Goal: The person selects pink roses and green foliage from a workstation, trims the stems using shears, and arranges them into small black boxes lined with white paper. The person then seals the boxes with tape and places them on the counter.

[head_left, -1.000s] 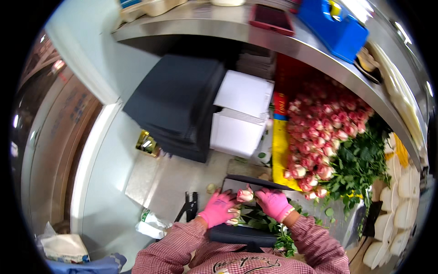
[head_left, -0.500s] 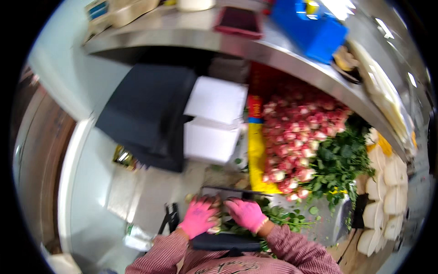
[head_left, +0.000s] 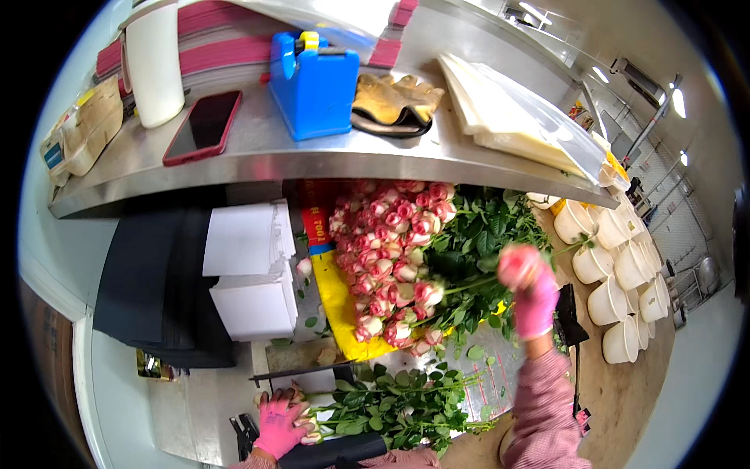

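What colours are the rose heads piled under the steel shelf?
The rose heads are pinkish-red and creamy white, clearest in the head view.

Shelf (head_left: 312, 166) over roses (head_left: 383, 270), front open

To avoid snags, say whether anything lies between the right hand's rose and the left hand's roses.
Leafy stems and some blossoms lie along the straight line; whether the held rose clears them, I cannot tell.

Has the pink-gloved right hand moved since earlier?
Yes: the pink-gloved right hand went rightward, from below-left to right of the piled pink-and-white rose heads.
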The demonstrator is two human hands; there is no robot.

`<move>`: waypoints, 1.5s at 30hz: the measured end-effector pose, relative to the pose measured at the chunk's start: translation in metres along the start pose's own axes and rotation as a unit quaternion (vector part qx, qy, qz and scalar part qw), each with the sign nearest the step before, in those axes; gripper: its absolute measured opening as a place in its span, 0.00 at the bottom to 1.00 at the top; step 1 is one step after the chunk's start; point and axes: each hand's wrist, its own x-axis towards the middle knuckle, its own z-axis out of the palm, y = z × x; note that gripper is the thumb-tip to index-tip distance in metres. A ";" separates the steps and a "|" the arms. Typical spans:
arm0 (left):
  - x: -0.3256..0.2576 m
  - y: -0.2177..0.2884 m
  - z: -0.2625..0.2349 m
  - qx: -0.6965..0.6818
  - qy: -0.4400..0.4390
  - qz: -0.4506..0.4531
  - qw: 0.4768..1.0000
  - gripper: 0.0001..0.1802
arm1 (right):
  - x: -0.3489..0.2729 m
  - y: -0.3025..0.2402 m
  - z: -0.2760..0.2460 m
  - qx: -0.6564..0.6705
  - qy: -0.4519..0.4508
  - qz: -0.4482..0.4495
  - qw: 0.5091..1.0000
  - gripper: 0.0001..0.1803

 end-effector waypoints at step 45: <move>-0.006 -0.005 -0.012 0.035 -0.005 0.069 0.997 0.17 | -0.248 0.235 0.241 -0.646 -0.435 0.216 0.588 0.16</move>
